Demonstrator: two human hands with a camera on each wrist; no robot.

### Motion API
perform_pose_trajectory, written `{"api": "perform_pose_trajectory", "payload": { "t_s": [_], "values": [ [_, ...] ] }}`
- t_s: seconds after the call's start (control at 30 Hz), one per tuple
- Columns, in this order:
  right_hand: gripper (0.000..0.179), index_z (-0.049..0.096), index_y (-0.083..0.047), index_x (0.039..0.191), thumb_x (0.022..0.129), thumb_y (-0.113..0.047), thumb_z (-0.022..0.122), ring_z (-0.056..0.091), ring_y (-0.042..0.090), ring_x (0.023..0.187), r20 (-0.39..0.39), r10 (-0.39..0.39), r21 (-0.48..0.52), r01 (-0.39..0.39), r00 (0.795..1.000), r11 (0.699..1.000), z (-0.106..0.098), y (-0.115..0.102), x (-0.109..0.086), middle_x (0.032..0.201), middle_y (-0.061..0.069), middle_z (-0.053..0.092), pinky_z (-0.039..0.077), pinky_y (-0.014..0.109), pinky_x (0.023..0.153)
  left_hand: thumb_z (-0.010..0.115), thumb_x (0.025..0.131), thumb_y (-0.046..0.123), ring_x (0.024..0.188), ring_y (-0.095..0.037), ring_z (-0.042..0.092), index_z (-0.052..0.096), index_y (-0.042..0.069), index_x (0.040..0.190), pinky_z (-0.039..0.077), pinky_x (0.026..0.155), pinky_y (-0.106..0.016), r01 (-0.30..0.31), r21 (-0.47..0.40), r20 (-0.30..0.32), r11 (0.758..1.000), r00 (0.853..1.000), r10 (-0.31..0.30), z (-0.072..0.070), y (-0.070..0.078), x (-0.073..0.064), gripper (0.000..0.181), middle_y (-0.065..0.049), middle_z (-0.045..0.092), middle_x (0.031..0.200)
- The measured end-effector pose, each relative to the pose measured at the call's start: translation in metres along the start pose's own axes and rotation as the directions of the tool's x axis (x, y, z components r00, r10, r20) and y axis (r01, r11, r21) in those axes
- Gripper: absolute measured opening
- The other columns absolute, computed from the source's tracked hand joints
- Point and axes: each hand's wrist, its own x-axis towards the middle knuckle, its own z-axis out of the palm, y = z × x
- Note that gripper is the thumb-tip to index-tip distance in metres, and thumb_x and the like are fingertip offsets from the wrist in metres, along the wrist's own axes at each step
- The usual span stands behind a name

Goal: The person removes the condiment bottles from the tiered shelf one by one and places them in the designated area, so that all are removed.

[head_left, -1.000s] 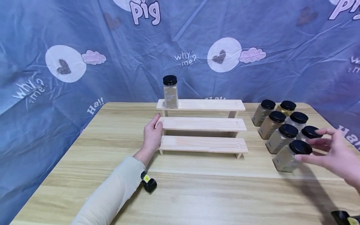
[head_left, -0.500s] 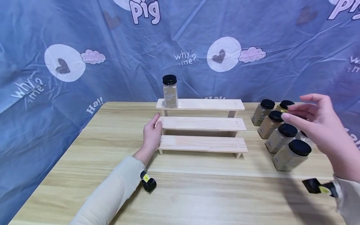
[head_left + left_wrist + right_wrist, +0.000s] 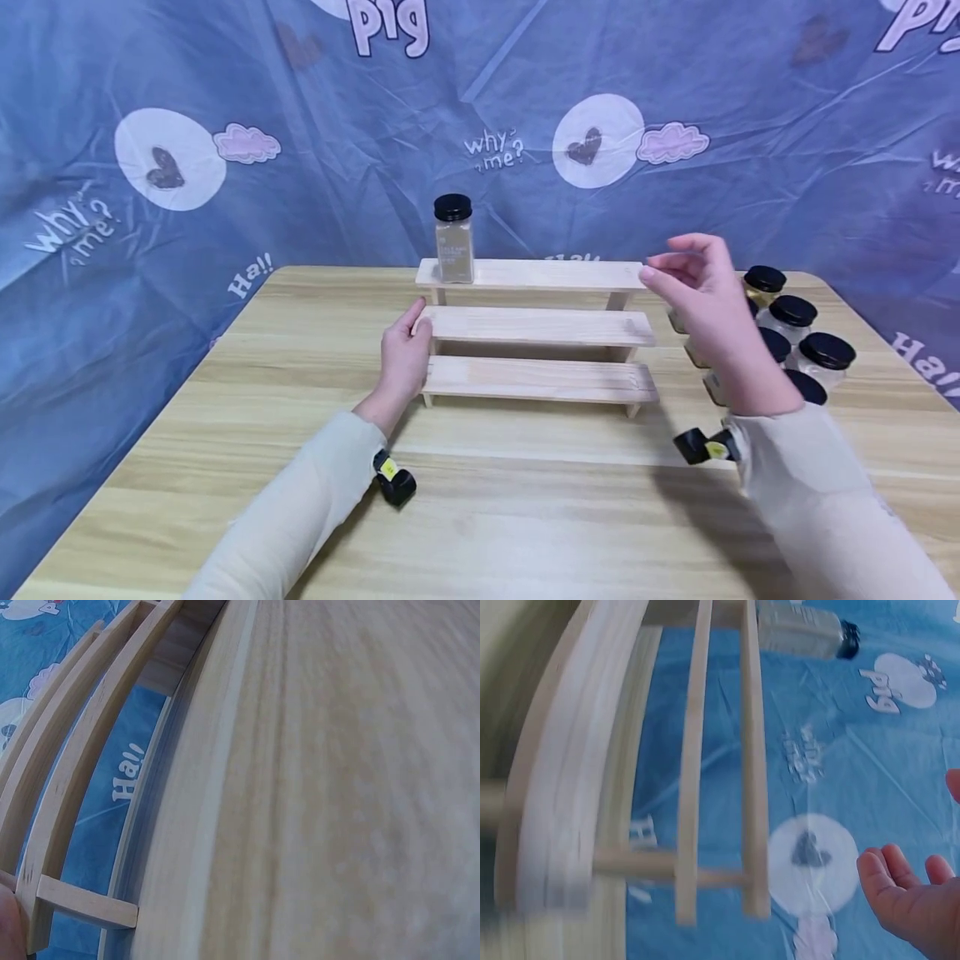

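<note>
A three-tier wooden display rack [image 3: 534,326] stands on the table. My left hand [image 3: 405,354] grips its left end at the middle tier; in the left wrist view only a bit of that hand [image 3: 9,930] shows against the rack's end. On the top tier, at the left, one spice jar [image 3: 454,252] with a black cap stands upright. My right hand [image 3: 701,279], with loosely bent fingers and nothing in them, hovers by the top tier's right end. The right wrist view shows the fingers [image 3: 889,881] apart from the rack.
Several black-capped spice jars [image 3: 823,358] stand in two rows on the table's right side, partly hidden behind my right forearm. A blue printed cloth [image 3: 360,192] hangs behind the wooden table [image 3: 517,525].
My right hand has left the group of jars and moved left to the rack's right end. The left hand, the rack and the jar on it stay in place.
</note>
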Motion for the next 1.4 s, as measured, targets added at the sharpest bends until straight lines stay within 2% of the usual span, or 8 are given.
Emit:
{"api": "perform_pose_trajectory", "payload": {
  "t_s": [0.07,0.4,0.57,0.7,0.93,1.1,1.23,1.4],
  "values": [
    [0.035,0.041,-0.02,0.108,0.085,-0.004,0.063,0.055,0.007,0.086,0.007,-0.01,0.069,0.01,1.0,0.998,0.012,0.002,0.004,0.092,-0.004,0.057,0.045,0.011,0.076,0.045,0.094,0.01,0.037,0.001,0.03,0.042,0.006,0.139,0.03,0.036,-0.012,-0.004,-0.001,0.0,1.0,1.0,0.004,0.0,0.001,0.0,0.045,-0.009,0.035,0.147],
    [0.04,0.038,-0.015,0.115,0.085,-0.009,0.063,0.053,0.011,0.093,0.071,0.008,0.028,-0.01,0.997,1.0,0.063,-0.001,0.024,0.097,0.001,0.052,0.047,0.016,0.079,0.044,0.094,0.012,0.037,0.001,0.031,0.042,0.011,0.139,0.029,0.033,-0.014,0.027,0.021,0.0,0.999,1.0,-0.027,-0.001,0.002,-0.001,0.045,-0.008,0.039,0.144],
    [0.056,0.034,-0.006,0.131,0.084,-0.011,0.064,0.05,0.019,0.107,0.107,0.014,0.017,-0.016,0.994,1.0,0.083,-0.002,0.033,0.111,0.008,0.051,0.044,0.027,0.091,0.044,0.095,0.014,0.037,0.0,0.032,0.042,0.012,0.14,0.029,0.032,-0.016,0.042,0.017,0.009,0.999,0.999,-0.042,-0.001,0.001,-0.001,0.045,-0.006,0.042,0.142],
    [0.064,0.031,-0.008,0.138,0.084,-0.015,0.065,0.045,0.025,0.12,0.119,0.023,0.015,-0.025,0.993,1.0,0.097,-0.001,0.038,0.126,0.015,0.048,0.038,0.035,0.102,0.044,0.094,0.013,0.037,0.0,0.032,0.042,0.011,0.14,0.029,0.032,-0.016,0.034,0.019,0.004,0.999,0.999,-0.034,-0.001,0.0,-0.001,0.045,-0.007,0.043,0.14],
    [0.068,0.031,-0.011,0.141,0.084,-0.018,0.067,0.042,0.026,0.126,0.124,0.031,0.02,-0.034,0.992,0.999,0.123,0.008,0.046,0.135,0.015,0.044,0.037,0.036,0.104,0.044,0.094,0.013,0.037,0.0,0.034,0.043,0.013,0.139,0.028,0.031,-0.016,0.044,-0.01,-0.002,0.999,0.999,-0.044,-0.001,0.0,0.0,0.046,-0.013,0.052,0.125],
    [0.068,0.032,-0.013,0.142,0.084,-0.023,0.067,0.042,0.024,0.127,0.168,0.023,-0.083,-0.009,0.986,0.997,0.14,0.016,0.05,0.138,0.014,0.043,0.036,0.034,0.106,0.044,0.094,0.01,0.038,0.001,0.036,0.042,0.009,0.139,0.029,0.032,-0.015,0.029,-0.014,0.003,0.999,1.0,-0.029,0.0,0.0,0.0,0.045,-0.008,0.045,0.137],
    [0.073,0.03,-0.016,0.144,0.084,-0.027,0.068,0.04,0.025,0.129,0.216,0.029,-0.165,0.008,0.976,0.986,0.151,0.02,0.053,0.141,0.015,0.041,0.035,0.035,0.107,0.044,0.094,0.009,0.038,0.001,0.035,0.044,0.011,0.138,0.028,0.034,-0.014,0.026,-0.001,-0.009,1.0,1.0,-0.026,0.0,-0.001,0.001,0.044,-0.017,0.053,0.12],
    [0.08,0.022,-0.022,0.148,0.083,-0.031,0.069,0.036,0.023,0.133,0.256,0.033,-0.192,0.018,0.966,0.981,0.166,0.02,0.056,0.147,0.011,0.033,0.036,0.034,0.106,0.044,0.094,0.01,0.038,0.0,0.035,0.045,0.012,0.137,0.028,0.034,-0.013,0.023,0.005,-0.021,1.0,1.0,-0.023,0.0,-0.001,0.002,0.044,-0.014,0.056,0.106]
  ]
}}
